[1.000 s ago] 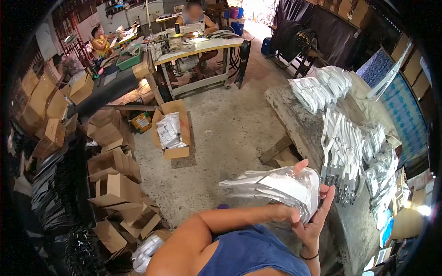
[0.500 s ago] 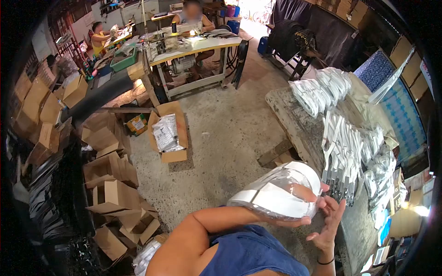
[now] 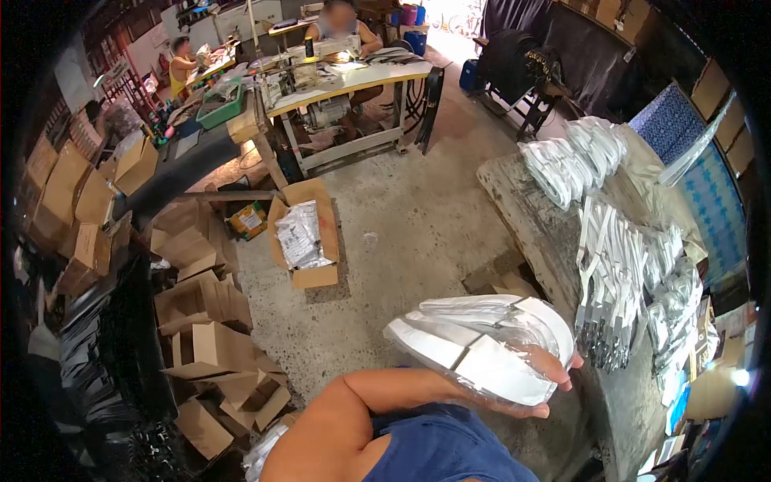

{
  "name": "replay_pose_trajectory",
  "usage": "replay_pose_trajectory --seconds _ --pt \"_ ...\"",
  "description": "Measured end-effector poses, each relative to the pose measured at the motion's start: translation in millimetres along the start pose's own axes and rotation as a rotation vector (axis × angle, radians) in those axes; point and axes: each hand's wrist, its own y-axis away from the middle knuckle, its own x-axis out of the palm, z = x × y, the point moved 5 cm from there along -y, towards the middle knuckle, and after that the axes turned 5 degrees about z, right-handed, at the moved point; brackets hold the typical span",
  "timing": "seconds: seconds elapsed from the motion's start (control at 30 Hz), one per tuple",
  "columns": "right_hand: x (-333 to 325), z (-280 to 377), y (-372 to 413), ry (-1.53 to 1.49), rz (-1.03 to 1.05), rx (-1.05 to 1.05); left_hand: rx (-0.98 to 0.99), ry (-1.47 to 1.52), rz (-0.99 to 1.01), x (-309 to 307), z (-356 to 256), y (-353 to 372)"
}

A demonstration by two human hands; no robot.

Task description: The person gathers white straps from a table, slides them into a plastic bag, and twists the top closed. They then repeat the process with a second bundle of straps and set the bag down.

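My left hand (image 3: 548, 366) grips a clear plastic bag of white bands (image 3: 507, 368) close in front of my body. The thumb lies over the bag and the other fingers reach underneath and round its right end. Inside the glossy plastic, the white bands curve in loops, with a dark narrow strip across them. My right hand is out of sight. Beyond the bag to the right, a pile of white straps with dark ends (image 3: 610, 277) lies on the worn table (image 3: 522, 205).
Folded white bundles (image 3: 574, 157) sit farther back on that table. An open carton of plastic packets (image 3: 325, 277) stands on the floor, with several opened cartons (image 3: 213, 349) at left. Two people sit at sewing tables (image 3: 353, 80) at the back.
My right hand, beside the bag half a second ago, has left the view. The bag has tilted and shifted slightly in my left hand. The whole scene sits a little further right.
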Motion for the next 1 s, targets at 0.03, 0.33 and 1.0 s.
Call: replay_pose_trajectory --seconds 0.03,0.33,1.0 --pt "4.1 -10.9 6.4 0.04 0.032 0.037 -0.029 0.013 0.011 0.6 4.0 -1.2" --pt "-45.6 -23.0 22.9 -0.152 -0.108 -0.211 -0.081 0.044 0.033 42.0 46.5 -31.6" --pt "-234.8 173.9 246.0 -0.178 -0.334 -1.327 0.064 -0.478 -0.075 267.4 194.4 -139.4"
